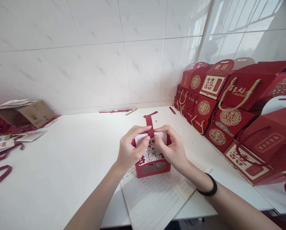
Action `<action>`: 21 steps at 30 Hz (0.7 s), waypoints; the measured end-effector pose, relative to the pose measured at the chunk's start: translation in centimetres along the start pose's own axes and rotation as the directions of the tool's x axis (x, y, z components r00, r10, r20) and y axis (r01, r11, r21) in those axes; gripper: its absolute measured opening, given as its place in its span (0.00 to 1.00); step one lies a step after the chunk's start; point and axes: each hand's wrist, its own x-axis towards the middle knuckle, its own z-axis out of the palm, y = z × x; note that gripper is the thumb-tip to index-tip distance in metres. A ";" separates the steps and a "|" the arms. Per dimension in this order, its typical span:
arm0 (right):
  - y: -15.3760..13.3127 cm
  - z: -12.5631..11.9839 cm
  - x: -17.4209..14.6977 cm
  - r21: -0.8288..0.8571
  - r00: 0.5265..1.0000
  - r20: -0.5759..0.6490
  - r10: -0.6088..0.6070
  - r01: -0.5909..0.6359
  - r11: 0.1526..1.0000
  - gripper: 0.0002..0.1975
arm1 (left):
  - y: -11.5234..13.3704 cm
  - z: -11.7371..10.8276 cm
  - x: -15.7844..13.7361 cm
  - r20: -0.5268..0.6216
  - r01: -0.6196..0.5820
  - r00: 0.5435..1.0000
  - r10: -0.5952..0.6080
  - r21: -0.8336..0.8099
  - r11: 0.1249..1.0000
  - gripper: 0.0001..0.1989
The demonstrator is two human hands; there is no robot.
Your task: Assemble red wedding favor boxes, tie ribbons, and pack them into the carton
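A small red and white gift box (153,171) stands upright in front of me, with a cartoon couple printed on its face and a clear window low down. At its top edge a flat red ribbon (149,121) sticks up and away from me. My left hand (134,143) pinches the ribbon's base from the left with thumb and forefinger. From the right, my right hand (169,144) pinches at the same spot, thumb close to the other thumb. The fingers behind the box are hidden.
Printed paper sheets (154,201) lie under the box on the white table (73,166). Stacked red gift boxes (229,115) with rope handles fill the right side. At left are an open cardboard box (35,113) and loose red straps (4,172). A tiled wall (102,73) stands behind.
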 end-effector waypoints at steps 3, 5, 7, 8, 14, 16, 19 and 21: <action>0.0 0.0 0.0 0.004 1.000 0.000 -0.002 0.002 1.000 0.03 | 0.2 0.0 0.0 -0.001 0.033 0.999 -0.033 -0.017 0.999 0.14; 0.0 0.0 0.0 0.004 1.000 0.005 0.005 -0.005 1.000 0.03 | 0.3 0.0 0.0 -0.003 0.066 0.998 -0.066 -0.032 0.997 0.14; 0.0 0.0 0.0 0.005 1.000 0.011 0.016 -0.016 1.000 0.03 | 0.5 0.0 0.1 -0.003 0.108 0.994 -0.108 -0.040 0.993 0.14; 0.0 -0.1 0.0 0.006 1.000 0.013 0.024 -0.024 1.000 0.03 | 0.5 0.0 0.1 -0.001 0.127 0.992 -0.127 -0.042 0.991 0.14; 0.0 -0.1 0.1 0.004 0.998 0.026 0.061 -0.061 0.998 0.03 | 0.6 0.0 0.1 0.017 0.185 0.983 -0.185 -0.061 0.981 0.12; 0.0 0.0 0.1 0.007 0.998 0.025 0.054 -0.054 0.999 0.03 | 0.5 0.0 0.1 0.014 0.169 0.986 -0.168 -0.075 0.983 0.11; 0.1 0.0 0.0 0.009 0.999 0.018 0.043 -0.043 0.999 0.03 | 0.4 -0.1 0.0 0.018 0.131 0.991 -0.130 -0.083 0.988 0.11; 0.1 0.0 0.0 0.011 0.999 0.014 0.037 -0.037 0.999 0.03 | 0.4 -0.1 0.0 0.014 0.127 0.992 -0.127 -0.078 0.989 0.11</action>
